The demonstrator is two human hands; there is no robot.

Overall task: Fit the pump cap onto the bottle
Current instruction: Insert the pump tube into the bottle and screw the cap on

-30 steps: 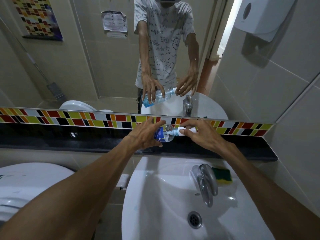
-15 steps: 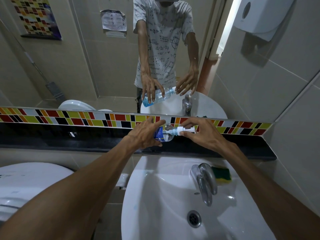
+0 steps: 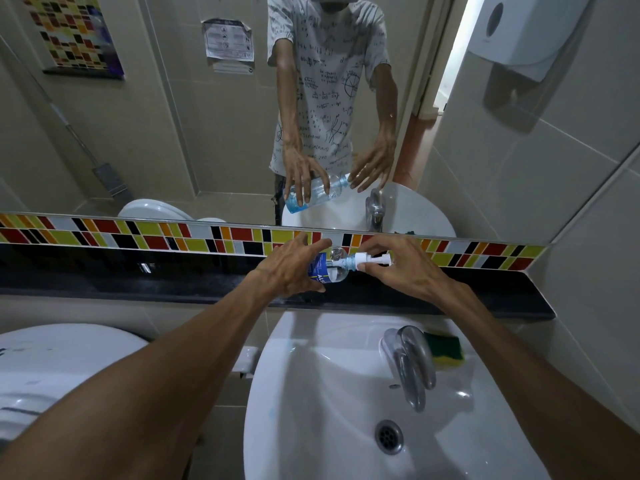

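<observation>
Mirror (image 3: pixel 173 133) is filling the upper wall, reflecting a person in a printed shirt plus both hands and the bottle; tiled wall on the right is carrying a white dispenser (image 3: pixel 519 32); white sink (image 3: pixel 311 393) is sitting low centre, a second white fixture (image 3: pixel 52 358) is showing at the left edge; black ledge (image 3: pixel 138 282) is running across under a strip of multicolour tiles (image 3: pixel 121 233); chrome tap (image 3: pixel 410 362) is standing on the sink's back rim, yellow-green sponge (image 3: pixel 446 351) is lying just beside it to the right; drain (image 3: pixel 389 436) is sitting near the basin's bottom.

Left hand (image 3: pixel 287 268) is wrapping the body of the bottle (image 3: pixel 329 271), fingers curled round it over the blue label, thumb underneath; bottle is being held in the air over the ledge, tilted close to horizontal, neck pointing right, clear with blue liquid pooling at its base in the reflection.

Right hand (image 3: pixel 401 268) is pinching the pump cap (image 3: pixel 367 260) between thumb and fingertips, remaining fingers arching loosely above; white pump cap is sitting at the bottle's neck, collar touching it, nozzle pointing right; cannot tell whether it is fully seated.
</observation>
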